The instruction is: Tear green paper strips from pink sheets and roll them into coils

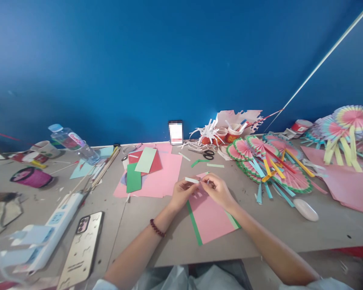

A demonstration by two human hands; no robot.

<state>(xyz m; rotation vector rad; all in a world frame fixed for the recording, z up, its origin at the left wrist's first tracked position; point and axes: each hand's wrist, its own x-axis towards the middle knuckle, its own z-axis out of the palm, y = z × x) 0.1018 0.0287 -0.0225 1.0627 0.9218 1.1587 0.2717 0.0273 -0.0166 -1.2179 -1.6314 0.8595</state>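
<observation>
Strip (192, 180) of pale paper up between both hands, held just above the pink sheet (210, 217) at mid-table. Left hand (183, 191) pinches its left part, fingers closed on it; right hand (216, 187) meets it at the right end, fingertips curled together there, probably on the strip's end, though the grip itself is too small to make out. Long axis runs left to right across the person, nearly level, so each hand has an end and neither is clearly nearer. A bead bracelet (157, 228) sits on the left wrist.

Under the hands, the pink sheet shows a green edge (194, 224) down its left side. Further left, a green card (133, 178) lies on more pink paper. Beyond, scissors (208, 154) and red cups (226, 135) by the blue wall (169, 60). Right, a heap of pleated paper fans (269, 165) with coloured tails.

Far left, a bottle (74, 144) on its side, red label, the script looks like Chinese and I can't read it. Near edge: a power strip (53, 227) and a phone (81, 249) face down.
</observation>
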